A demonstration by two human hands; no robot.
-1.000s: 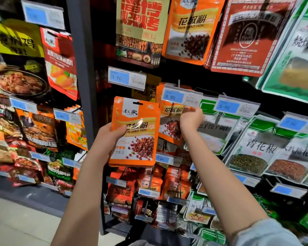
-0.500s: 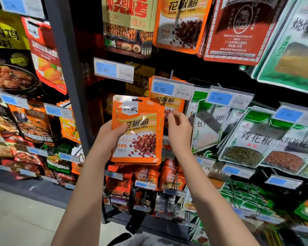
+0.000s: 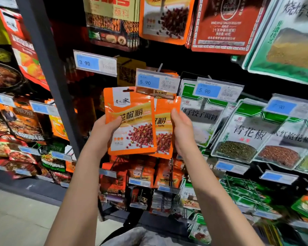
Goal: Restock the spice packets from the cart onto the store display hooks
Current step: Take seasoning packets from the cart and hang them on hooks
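Left hand (image 3: 103,134) is curled round the left edge of an orange spice packet (image 3: 132,128), thumb on its front. A second orange packet (image 3: 164,139), tucked behind at 3 o'clock, is gripped by the right hand (image 3: 180,128). At 12 o'clock a 5.90 price tag (image 3: 156,82) is hung.

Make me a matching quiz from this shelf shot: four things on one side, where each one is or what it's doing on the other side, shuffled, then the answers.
Column one
1. left hand
2. right hand
3. 3.90 price tag
4. green peppercorn packet

Column two
A. grips the rear orange packet by its right edge
B. hangs to the right of both hands
C. sits up and left of the held packets
D. grips the front orange packet by its left edge

Pairs: 1-D, 2-A, 3-C, 4-B
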